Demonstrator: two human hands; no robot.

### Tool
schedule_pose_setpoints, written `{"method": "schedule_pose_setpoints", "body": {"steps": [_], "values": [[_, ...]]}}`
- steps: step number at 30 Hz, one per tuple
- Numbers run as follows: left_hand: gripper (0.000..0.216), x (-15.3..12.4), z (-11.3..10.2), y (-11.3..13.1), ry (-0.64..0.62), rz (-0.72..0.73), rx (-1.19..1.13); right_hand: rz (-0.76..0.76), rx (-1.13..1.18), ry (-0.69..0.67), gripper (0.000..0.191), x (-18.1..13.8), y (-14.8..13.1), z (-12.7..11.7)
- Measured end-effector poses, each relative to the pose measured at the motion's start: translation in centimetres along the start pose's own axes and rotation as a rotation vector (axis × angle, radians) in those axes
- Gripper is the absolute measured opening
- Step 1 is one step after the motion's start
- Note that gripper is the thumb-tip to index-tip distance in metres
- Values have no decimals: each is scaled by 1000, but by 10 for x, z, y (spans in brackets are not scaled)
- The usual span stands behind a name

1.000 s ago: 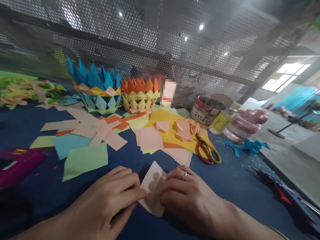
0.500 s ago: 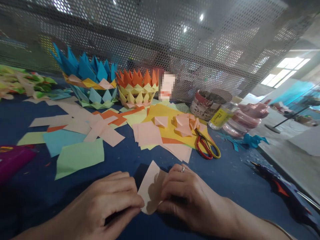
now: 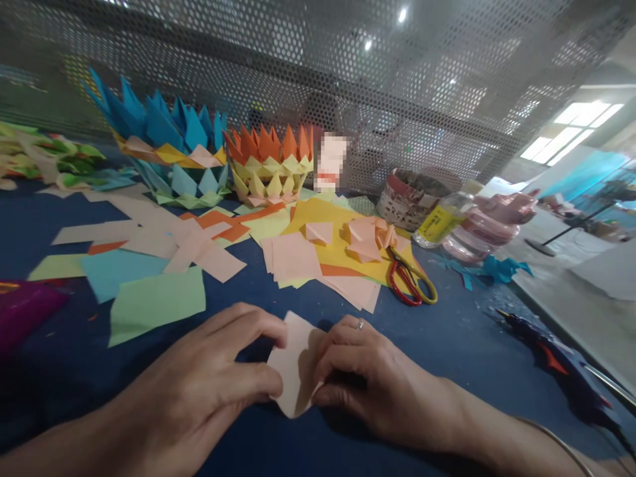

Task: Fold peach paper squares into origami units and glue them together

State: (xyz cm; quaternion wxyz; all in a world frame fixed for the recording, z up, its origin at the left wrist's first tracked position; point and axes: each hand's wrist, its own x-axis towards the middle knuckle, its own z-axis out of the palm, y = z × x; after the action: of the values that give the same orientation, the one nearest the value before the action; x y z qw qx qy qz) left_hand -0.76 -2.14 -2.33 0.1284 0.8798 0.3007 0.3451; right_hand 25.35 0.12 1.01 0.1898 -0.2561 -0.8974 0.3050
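Note:
A small pale pink sheet of paper stands slightly tilted above the blue table, its right part in shadow. My right hand, with a ring on one finger, pinches the sheet's right side between thumb and curled fingers. At the left edge, my left hand has its index finger near the upper corner and its thumb lower down, with the paper between them. Beyond the hands lies a stack of pink paper squares. Folded pink pieces rest on a yellow sheet behind.
Scissors lie right of the stack, and a glue gun at the far right. Green paper and mixed strips spread leftward. Blue and orange folded-paper crowns stand at the back, beside a bottle and a round container.
My left index finger has lifted from the sheet's lower corner to its upper left, spreading from the thumb. The paper has tilted a little, while my right hand keeps its grip.

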Motion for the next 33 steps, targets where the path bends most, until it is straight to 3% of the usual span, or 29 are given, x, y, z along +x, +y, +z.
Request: {"method": "schedule_pose_setpoints", "body": {"steps": [2,7,14,27,33], "values": [[36,0,0,0,-18,33,-22,18,-12,7,10,0,0,0],[33,5,2,-2,-225,58,-213,19,-26,43,12,2,0,5],[25,8,12,0,-134,-81,-157,91,-96,109,17,0,0,17],[17,2,18,4,-85,-91,-51,106,-184,137,15,4,0,24],[17,2,20,3,-123,-68,2,101,-199,127,15,5,0,25]]}}
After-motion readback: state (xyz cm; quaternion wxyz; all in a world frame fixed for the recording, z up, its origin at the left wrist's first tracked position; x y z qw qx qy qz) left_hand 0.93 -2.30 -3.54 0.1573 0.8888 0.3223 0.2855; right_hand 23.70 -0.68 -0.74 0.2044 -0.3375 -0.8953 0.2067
